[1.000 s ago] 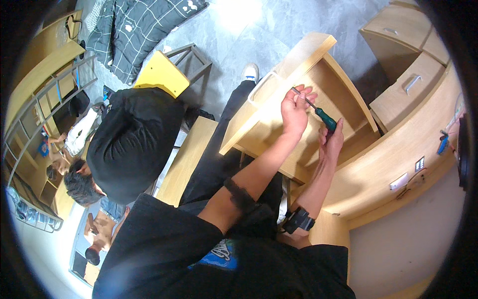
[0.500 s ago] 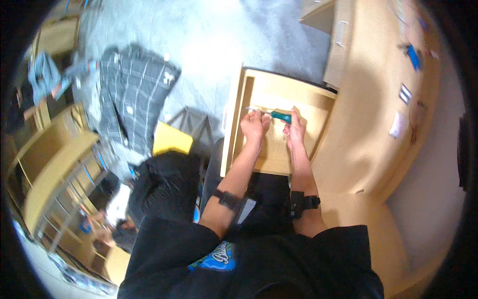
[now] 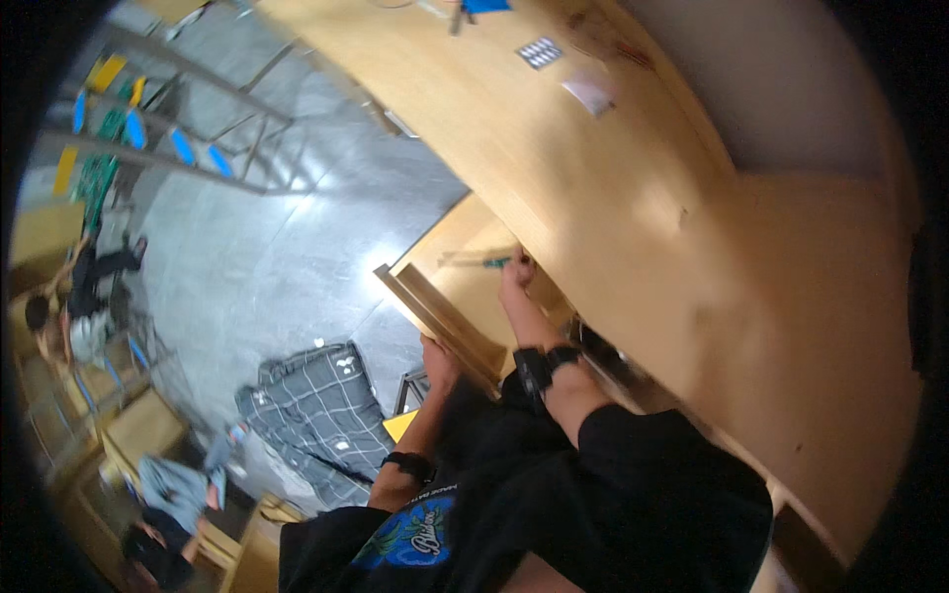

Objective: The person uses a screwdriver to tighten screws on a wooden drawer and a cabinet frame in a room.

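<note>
My right hand (image 3: 517,272) is closed round the green handle of a screwdriver (image 3: 497,263); its shaft is smeared by motion and points left over the open wooden drawer (image 3: 400,296). The drawer juts out from under a long light-wood desktop (image 3: 633,198). Against the outer side of the drawer front, at its near end, my left hand (image 3: 441,364) is closed on the panel, some of its fingers hidden. Both forearms wear black straps.
A dark plaid blanket (image 3: 316,405) lies on the grey floor beside a yellow-topped stool (image 3: 397,425). Metal racks (image 3: 198,89) stand at upper left. Other people (image 3: 84,306) are at the far left. A small packet (image 3: 589,96) and a patterned card (image 3: 539,52) lie on the desktop.
My view has turned, so the desk now runs diagonally. My left hand has left the screwdriver's shaft area and moved to the drawer front. My right hand still holds the screwdriver.
</note>
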Demonstrator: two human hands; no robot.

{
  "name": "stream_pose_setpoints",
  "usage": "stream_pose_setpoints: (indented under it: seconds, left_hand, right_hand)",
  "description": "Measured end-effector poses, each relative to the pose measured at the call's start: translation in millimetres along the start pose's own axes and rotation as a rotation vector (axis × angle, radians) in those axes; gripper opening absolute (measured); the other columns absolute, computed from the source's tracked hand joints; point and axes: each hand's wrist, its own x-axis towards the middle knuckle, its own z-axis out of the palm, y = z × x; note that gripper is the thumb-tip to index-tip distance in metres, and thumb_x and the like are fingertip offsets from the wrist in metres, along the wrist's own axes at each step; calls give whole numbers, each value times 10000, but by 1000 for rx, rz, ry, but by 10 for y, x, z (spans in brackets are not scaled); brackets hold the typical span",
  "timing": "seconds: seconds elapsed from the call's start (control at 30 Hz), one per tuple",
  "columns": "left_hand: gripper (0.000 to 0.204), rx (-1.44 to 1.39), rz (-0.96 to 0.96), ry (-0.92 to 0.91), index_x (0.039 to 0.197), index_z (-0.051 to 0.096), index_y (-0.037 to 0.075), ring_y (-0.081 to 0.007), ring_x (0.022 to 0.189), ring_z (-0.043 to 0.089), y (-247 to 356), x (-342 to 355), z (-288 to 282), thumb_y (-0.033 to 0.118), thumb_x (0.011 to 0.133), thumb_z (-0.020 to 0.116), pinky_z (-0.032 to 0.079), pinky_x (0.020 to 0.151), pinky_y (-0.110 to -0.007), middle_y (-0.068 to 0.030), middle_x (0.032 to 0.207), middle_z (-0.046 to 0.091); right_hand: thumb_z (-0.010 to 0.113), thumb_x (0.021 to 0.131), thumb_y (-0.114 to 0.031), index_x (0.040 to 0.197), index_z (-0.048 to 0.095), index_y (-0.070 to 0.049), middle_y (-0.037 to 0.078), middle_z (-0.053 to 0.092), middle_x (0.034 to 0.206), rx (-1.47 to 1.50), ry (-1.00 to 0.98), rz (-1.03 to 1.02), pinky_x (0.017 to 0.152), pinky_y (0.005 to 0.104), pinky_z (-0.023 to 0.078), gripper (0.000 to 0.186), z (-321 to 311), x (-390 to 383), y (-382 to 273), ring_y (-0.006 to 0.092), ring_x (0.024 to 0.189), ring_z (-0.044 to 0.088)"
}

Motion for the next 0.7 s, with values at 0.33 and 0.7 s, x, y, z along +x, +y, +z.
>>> stream_pose_setpoints:
  seconds: [0.33, 0.7]
  left_hand:
    - [414, -311, 22, -120, 1155, 426, -51, -291, 846, 594, -112, 535, 413, 240, 882, 536, 479, 682, -391, -225, 893, 588]
    - [441, -47, -36, -1043, 1298, 427, 92, -232, 827, 625, 853, 1096, 327, 334, 934, 486, 515, 668, -363, -134, 1126, 581]
  right_hand:
    - [543, 832, -164, 735, 523, -55, 66, 525, 595, 722, -721, 969, 459, 289, 468, 147, -1478, -1230, -1331, 193, 451, 475]
    - [583, 791, -146, 640, 547, -45, 56, 497, 503, -598, 12, -195, 378, 300, 399, 185, -1792, 1094, -2482, 148, 387, 454]
